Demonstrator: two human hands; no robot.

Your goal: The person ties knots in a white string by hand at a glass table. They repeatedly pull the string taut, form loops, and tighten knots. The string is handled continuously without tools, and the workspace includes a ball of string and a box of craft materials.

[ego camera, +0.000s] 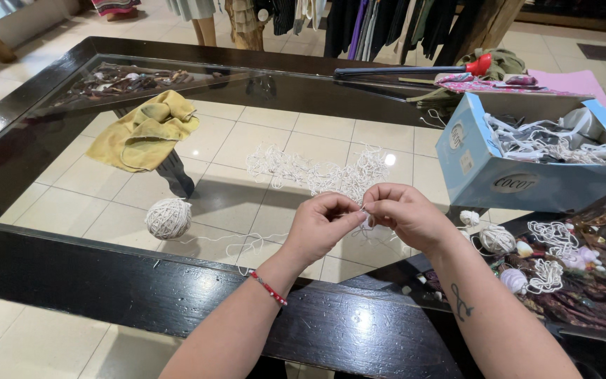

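Note:
Both of my hands meet above the glass tabletop, pinching white string between the fingertips. My left hand (320,226), with a red cord bracelet on its wrist, and my right hand (407,213) both have fingers closed on the string. A tangled white string piece (317,172) lies spread on the glass just beyond them. A ball of white yarn (168,217) rests to the left, its loose strand (243,244) trailing toward my hands.
A yellow cloth (145,133) lies at the far left of the dark-framed glass table (142,281). A light blue cardboard box (527,151) of white cords stands at the right. Shells and knotted cord pieces (555,260) lie at right. Clothes hang behind the table.

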